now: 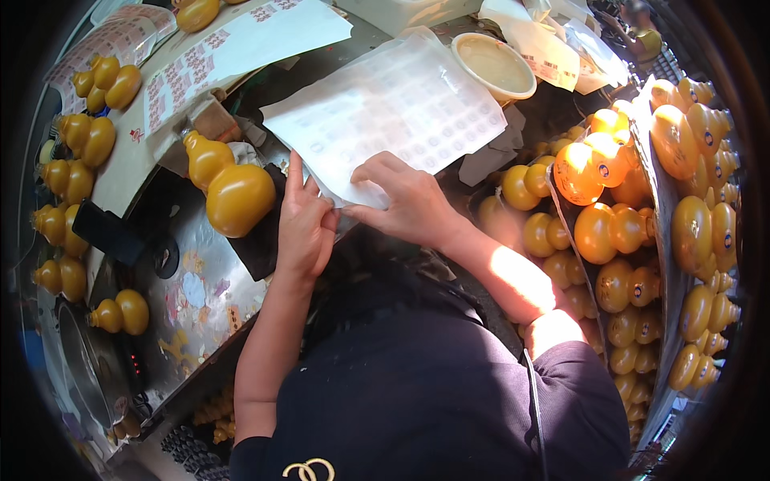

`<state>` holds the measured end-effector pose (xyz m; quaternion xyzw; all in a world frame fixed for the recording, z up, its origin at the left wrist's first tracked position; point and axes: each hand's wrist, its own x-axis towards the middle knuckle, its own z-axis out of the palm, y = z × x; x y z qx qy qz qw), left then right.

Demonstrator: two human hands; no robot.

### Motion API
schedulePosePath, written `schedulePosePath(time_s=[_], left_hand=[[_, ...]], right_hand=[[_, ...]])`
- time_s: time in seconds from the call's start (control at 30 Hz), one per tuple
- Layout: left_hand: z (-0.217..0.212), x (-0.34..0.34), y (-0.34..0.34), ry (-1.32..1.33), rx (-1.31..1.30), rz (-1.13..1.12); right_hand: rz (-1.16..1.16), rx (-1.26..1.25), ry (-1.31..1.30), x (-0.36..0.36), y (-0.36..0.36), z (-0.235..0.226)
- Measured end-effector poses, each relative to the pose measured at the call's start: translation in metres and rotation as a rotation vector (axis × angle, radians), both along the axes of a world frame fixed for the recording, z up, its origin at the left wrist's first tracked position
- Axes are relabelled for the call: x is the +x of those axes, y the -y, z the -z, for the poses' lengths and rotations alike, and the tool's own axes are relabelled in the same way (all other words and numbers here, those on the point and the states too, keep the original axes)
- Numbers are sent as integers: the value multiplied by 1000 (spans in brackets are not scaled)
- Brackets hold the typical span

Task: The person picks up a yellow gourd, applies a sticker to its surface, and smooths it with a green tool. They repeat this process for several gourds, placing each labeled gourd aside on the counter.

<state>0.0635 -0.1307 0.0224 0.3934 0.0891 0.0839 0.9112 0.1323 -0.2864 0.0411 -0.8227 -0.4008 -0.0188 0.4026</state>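
Note:
A stack of translucent white sheets (385, 104), printed with rows of small round marks, lies in front of me at a slant. My right hand (405, 200) rests on its near part, fingers bent and closed on the near corner of the top sheet. Beside it, my left hand (307, 220) meets that same corner with thumb and fingers pinched together, one finger stretched along the sheet's left edge. What exactly lies between the left fingertips is partly hidden. Just left of that hand, a large glossy yellow gourd (239, 199) sits on a dark cloth (263, 255).
Several yellow gourds (74, 180) line the left edge, near a dark phone-like device (108, 232). At the back are a printed sticker sheet (265, 36) and a round white tub (495, 68). Many gourds fill divided racks (609, 228) on the right. A sticker-littered metal surface (200, 309) is lower left.

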Motion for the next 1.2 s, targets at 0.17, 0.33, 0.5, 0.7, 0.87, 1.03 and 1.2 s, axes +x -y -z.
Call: schedulePosePath(time_s=[0.17, 0.33, 0.5, 0.7, 0.87, 1.03, 1.2], left_hand=[[-2, -3, 2, -35, 28, -6], [-2, -3, 3, -32, 2, 1], [-4, -3, 3, -22, -3, 20], [-4, -3, 4, -13, 1, 8], [-4, -3, 5, -16, 19, 2], [-8, -2, 8, -65, 57, -23], [-3, -2, 3, -111, 196, -35]], right_hand=[[6, 72, -43, -3, -3, 2], [-1, 142, -327, 6, -2, 5], [-10, 136, -545, 11, 0, 6], [-2, 166, -796, 17, 3, 1], [33, 167, -857, 21, 5, 1], [70, 145, -873, 23, 5, -9], [140, 274, -663, 38, 11, -17]])
